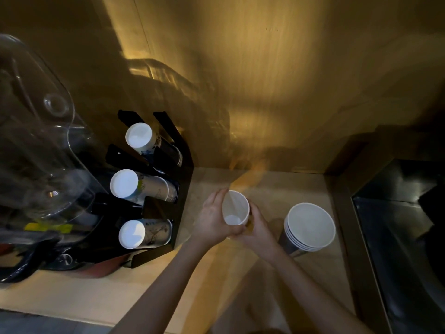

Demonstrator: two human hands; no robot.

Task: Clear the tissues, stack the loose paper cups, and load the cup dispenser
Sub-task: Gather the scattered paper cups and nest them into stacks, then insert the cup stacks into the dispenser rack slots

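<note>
- Left hand (213, 219) wraps the near left side of a white paper cup (235, 208), fingers stretched up along the wall and thumb tucked under toward the base.
- Right hand (258, 227) closes on the same cup from its right side, fingertips meeting the left hand at the cup's lower edge (so the cup is grasped by both hands at once).
- That cup is tilted with its open mouth toward the camera, held above the pale surface (301, 186) between the dispenser and the stack; whether it touches the surface cannot be told.
- Just to the right of the right hand stands a stack of paper cups (309, 226), mouth up, several rims showing one under another, resting on the surface apart from the hands.
- To the left sits the black cup dispenser (178, 179), with three slots one above another.
- Each slot holds a row of cups lying on its side, white bottoms facing out: the top row (139, 138), the middle row (125, 183) and the bottom row (132, 233).
- Further left, a clear plastic container (41, 131) looms over the dispenser (blurred, its contents unclear).
- At the far right edge lies a dark metal sink (397, 225).
- Behind everything rises a warm-lit wooden wall (277, 80).
</note>
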